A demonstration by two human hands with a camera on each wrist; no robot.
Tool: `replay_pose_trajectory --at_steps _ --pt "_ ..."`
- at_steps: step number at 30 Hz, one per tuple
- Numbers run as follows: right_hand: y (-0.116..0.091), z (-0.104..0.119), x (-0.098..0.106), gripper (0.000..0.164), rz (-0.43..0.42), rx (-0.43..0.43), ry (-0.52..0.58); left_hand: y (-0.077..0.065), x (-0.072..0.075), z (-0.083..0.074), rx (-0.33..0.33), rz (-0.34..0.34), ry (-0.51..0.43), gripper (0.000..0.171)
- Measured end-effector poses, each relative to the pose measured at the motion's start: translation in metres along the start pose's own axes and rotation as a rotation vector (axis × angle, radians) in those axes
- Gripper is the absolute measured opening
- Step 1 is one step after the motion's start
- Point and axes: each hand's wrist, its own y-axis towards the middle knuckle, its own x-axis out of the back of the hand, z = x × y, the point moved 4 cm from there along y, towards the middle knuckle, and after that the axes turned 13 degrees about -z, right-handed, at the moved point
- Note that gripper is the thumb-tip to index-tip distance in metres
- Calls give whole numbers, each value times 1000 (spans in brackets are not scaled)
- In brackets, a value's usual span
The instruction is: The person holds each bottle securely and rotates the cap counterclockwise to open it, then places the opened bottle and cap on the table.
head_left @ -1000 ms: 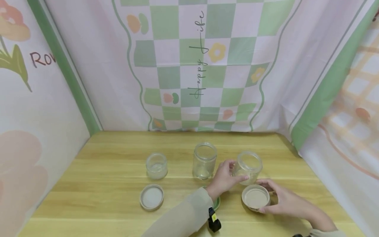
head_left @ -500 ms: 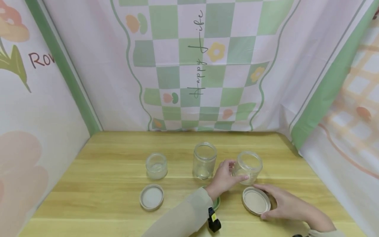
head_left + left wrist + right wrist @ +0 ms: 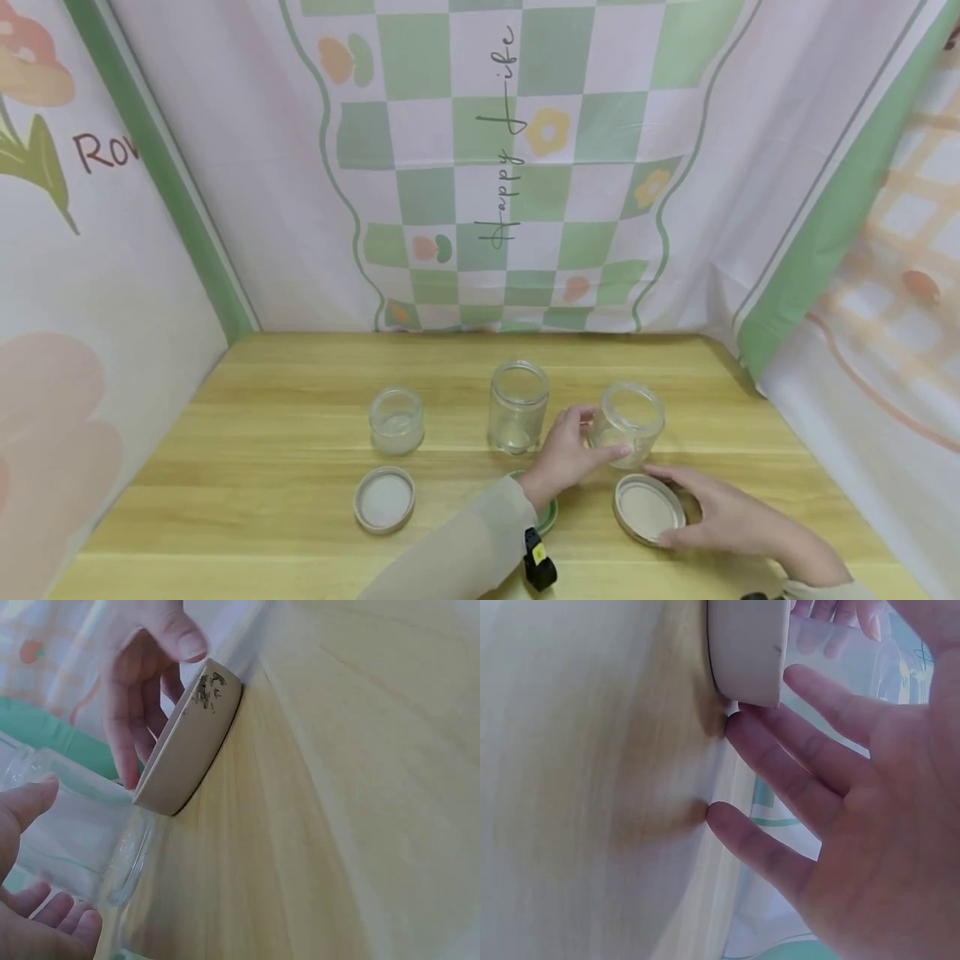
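Observation:
My left hand (image 3: pixel 573 450) holds a clear glass jar (image 3: pixel 637 437) upright by its side, thumb in front and fingers behind. The jar's mouth is uncovered. Just in front of it, a beige jar lid (image 3: pixel 648 507) lies on the wood with its inner side up; dark print marks its side wall (image 3: pixel 196 735) in the left wrist view. My right hand (image 3: pixel 731 512) is spread at the lid's right side, index finger by the far rim and thumb by the near rim. In the right wrist view its fingers (image 3: pixel 780 769) are loosely extended, with fingertips low at the tabletop.
A taller glass jar (image 3: pixel 517 408) and a small, short one (image 3: pixel 397 422) stand uncovered further left. Another lid (image 3: pixel 385 500) lies inner side up in front of the small jar. A green lid (image 3: pixel 550 517) is partly hidden under my left forearm. Curtains border the wooden table (image 3: pixel 247 467).
The lid in my right hand has come down flat onto the table and shifted slightly toward me; my right fingers have loosened around it. My left hand and its jar stay put.

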Motion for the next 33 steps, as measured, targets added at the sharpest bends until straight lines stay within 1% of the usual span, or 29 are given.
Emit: replay_pose_trajectory --at_steps 4,7,10,15,18,22,28,33 --pt "5 3 2 61 9 -54 34 -2 2 0 -7 18 18 73" --pt "8 5 5 53 -3 -82 54 -3 5 -1 -18 36 42 76" --pt "9 8 8 49 -40 -105 30 -6 9 -1 -32 58 53 80" --pt "13 12 15 42 -116 -108 -18 -12 17 -4 -56 108 49 81" --pt "14 15 18 38 -147 -100 -11 -17 23 -5 -63 136 42 81" --pt "16 17 21 36 -189 -67 -4 -23 32 -7 -86 172 47 79" --pt "20 20 26 33 -254 0 -14 -32 47 -9 -147 231 56 77" --pt "23 24 31 33 -303 53 11 -38 62 -12 -186 245 47 75"
